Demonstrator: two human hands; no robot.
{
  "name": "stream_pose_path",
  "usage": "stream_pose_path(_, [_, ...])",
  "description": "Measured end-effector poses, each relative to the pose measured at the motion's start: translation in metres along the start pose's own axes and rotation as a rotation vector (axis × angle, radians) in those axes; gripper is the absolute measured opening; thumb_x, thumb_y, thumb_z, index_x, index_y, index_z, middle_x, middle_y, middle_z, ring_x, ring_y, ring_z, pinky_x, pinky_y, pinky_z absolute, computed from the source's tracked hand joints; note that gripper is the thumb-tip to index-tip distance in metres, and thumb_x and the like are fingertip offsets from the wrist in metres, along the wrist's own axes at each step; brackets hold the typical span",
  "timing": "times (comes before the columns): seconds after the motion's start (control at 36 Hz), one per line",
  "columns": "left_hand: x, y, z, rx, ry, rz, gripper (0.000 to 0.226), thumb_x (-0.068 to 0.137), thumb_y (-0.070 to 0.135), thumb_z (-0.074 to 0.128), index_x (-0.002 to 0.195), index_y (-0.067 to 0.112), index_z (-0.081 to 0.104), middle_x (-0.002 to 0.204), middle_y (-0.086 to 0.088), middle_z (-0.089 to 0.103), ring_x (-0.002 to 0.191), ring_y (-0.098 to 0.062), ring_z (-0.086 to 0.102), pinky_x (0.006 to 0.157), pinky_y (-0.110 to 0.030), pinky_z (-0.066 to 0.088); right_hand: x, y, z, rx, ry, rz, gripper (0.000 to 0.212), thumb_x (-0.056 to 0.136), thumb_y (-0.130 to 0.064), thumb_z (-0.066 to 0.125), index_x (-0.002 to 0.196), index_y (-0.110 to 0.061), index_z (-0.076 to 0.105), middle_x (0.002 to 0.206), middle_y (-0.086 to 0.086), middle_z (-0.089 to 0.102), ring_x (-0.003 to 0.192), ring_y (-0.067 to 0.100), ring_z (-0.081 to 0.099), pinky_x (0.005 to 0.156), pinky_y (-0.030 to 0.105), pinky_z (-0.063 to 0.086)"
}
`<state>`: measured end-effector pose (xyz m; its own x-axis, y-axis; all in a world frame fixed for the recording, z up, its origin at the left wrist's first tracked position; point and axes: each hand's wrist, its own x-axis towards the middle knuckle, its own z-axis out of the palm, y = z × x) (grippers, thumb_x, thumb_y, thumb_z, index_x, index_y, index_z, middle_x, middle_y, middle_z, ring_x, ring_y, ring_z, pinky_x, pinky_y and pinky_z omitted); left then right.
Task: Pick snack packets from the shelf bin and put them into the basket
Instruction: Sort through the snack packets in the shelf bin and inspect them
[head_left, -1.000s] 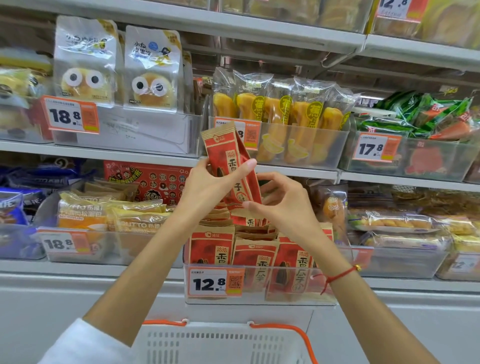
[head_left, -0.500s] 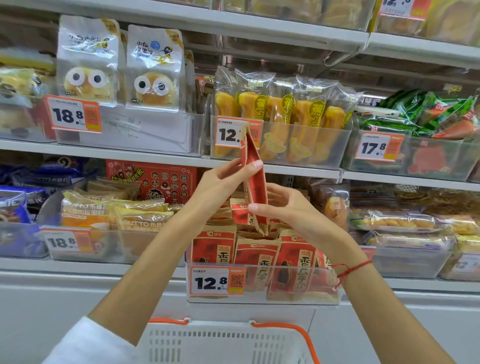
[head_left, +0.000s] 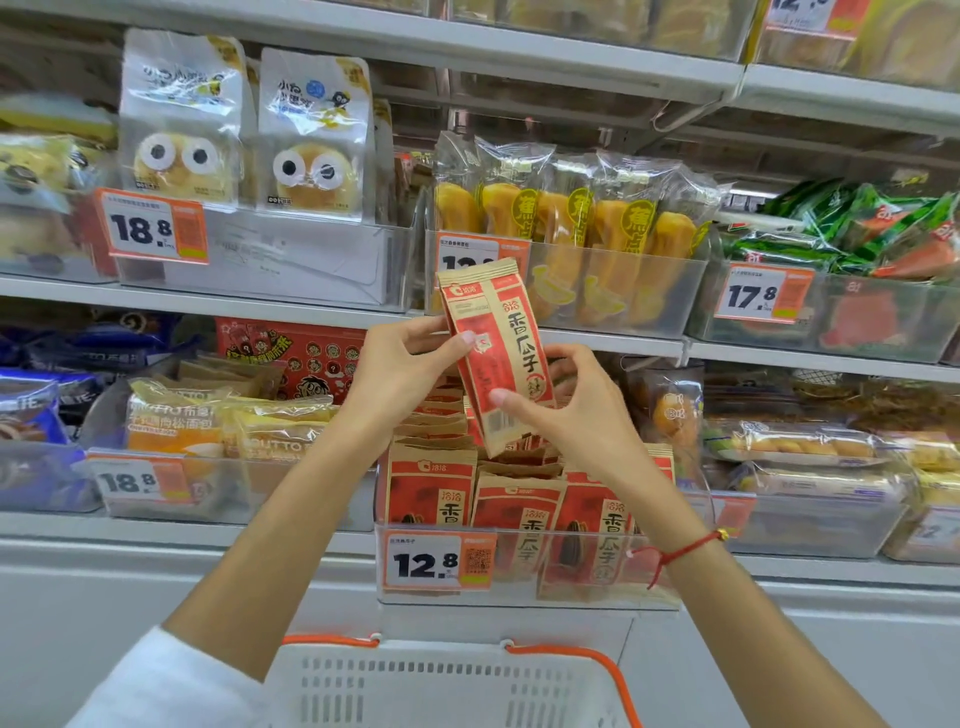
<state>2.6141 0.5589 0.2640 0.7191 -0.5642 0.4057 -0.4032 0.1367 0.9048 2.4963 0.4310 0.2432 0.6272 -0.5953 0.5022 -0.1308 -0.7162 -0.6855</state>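
Observation:
A red and tan snack packet (head_left: 501, 343) is held upright in front of the shelf, its printed face turned to me. My left hand (head_left: 400, 369) pinches its left edge near the top. My right hand (head_left: 566, 410) grips its lower right part with thumb and curled fingers. Below them a clear shelf bin (head_left: 519, 592) holds several more of the same packets (head_left: 524, 519). The white basket (head_left: 441, 686) with orange handles hangs at the bottom middle, under my hands.
Clear bins of other snacks line the shelves: banana cakes (head_left: 571, 223) above, bread packs (head_left: 228, 431) to the left, wrapped cakes (head_left: 800, 447) to the right. Orange price tags (head_left: 436, 564) hang on the bin fronts. A white cabinet front runs below the shelf.
The packet has been turned in both hands, from edge-on half a second ago to face-on now, and sits slightly higher over the bin.

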Motion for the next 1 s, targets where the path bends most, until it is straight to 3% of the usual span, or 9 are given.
stream_pose_path(0.08, [0.001,0.0,-0.004,-0.024,-0.037,-0.034,0.031,0.088,0.022,0.069,0.119,0.021,0.066,0.106,0.003,0.073,0.098,-0.01,0.069,0.092,-0.032,0.054,0.004,0.0,-0.006,0.108,0.065,-0.032,0.038,0.08,-0.037,0.076,0.109,-0.021,0.058,0.095,-0.007,0.066,0.086,0.011,0.062,0.081,0.034,0.054])
stream_pose_path(0.14, [0.002,0.001,-0.005,-0.002,-0.088,-0.038,0.032,0.088,0.021,0.069,0.12,0.02,0.066,0.107,0.003,0.074,0.099,-0.011,0.069,0.093,-0.033,0.053,0.005,-0.002,-0.009,0.167,0.122,-0.083,0.026,0.083,-0.03,0.075,0.103,-0.019,0.061,0.088,-0.007,0.065,0.081,0.008,0.061,0.076,0.023,0.052])
stream_pose_path(0.22, [0.001,0.003,-0.003,0.002,-0.185,-0.017,0.031,0.089,0.017,0.067,0.12,0.021,0.067,0.101,0.007,0.075,0.09,-0.006,0.072,0.084,-0.023,0.057,0.008,-0.001,-0.014,0.223,0.197,-0.111,0.021,0.085,-0.028,0.074,0.101,-0.025,0.061,0.084,-0.009,0.065,0.076,0.0,0.061,0.068,0.011,0.048])
stream_pose_path(0.28, [0.0,0.005,-0.001,-0.007,-0.221,-0.011,0.029,0.089,0.017,0.067,0.118,0.023,0.067,0.097,0.009,0.075,0.088,-0.005,0.072,0.08,-0.02,0.056,0.009,-0.001,-0.016,0.263,0.252,-0.112,0.017,0.085,-0.029,0.074,0.097,-0.029,0.062,0.081,-0.008,0.067,0.072,-0.002,0.062,0.066,0.013,0.049])
stream_pose_path(0.36, [0.001,0.006,0.0,-0.002,-0.252,0.002,0.027,0.089,0.018,0.067,0.113,0.029,0.067,0.1,0.009,0.075,0.09,-0.004,0.071,0.086,-0.024,0.054,0.009,-0.001,-0.02,0.297,0.336,-0.134,0.012,0.087,-0.027,0.072,0.097,-0.026,0.065,0.08,-0.008,0.068,0.071,-0.002,0.065,0.066,0.019,0.053])
stream_pose_path(0.61, [0.001,0.005,-0.001,0.015,-0.325,0.039,0.031,0.092,0.022,0.063,0.121,0.035,0.061,0.104,0.013,0.073,0.093,0.002,0.069,0.076,-0.013,0.054,0.005,-0.004,-0.017,0.282,0.432,-0.194,0.015,0.086,-0.022,0.073,0.091,-0.034,0.066,0.08,-0.008,0.071,0.071,0.006,0.069,0.069,0.039,0.059])
stream_pose_path(0.81, [0.001,0.004,0.003,0.079,-0.321,0.043,0.018,0.095,0.033,0.057,0.109,0.045,0.055,0.111,0.01,0.07,0.098,-0.003,0.067,0.09,-0.027,0.05,0.005,-0.003,-0.018,0.293,0.434,-0.179,0.014,0.086,-0.025,0.073,0.094,-0.034,0.066,0.081,-0.005,0.071,0.073,0.008,0.07,0.071,0.042,0.059])
stream_pose_path(0.86, [0.0,0.003,0.005,0.074,-0.266,0.065,0.018,0.095,0.034,0.057,0.107,0.047,0.055,0.11,0.012,0.07,0.104,-0.005,0.064,0.093,-0.031,0.048,0.005,-0.002,-0.018,0.296,0.4,-0.171,0.016,0.087,-0.029,0.072,0.102,-0.03,0.066,0.084,-0.006,0.071,0.078,0.008,0.069,0.074,0.039,0.059])
stream_pose_path(1.0, [-0.002,0.003,0.013,-0.089,-0.05,0.069,0.019,0.096,0.03,0.058,0.113,0.038,0.056,0.11,0.005,0.071,0.105,-0.009,0.065,0.097,-0.037,0.049,0.004,-0.005,-0.016,0.189,0.205,-0.203,0.055,0.083,-0.029,0.076,0.128,-0.026,0.045,0.097,-0.015,0.06,0.085,0.0,0.061,0.071,0.017,0.051])
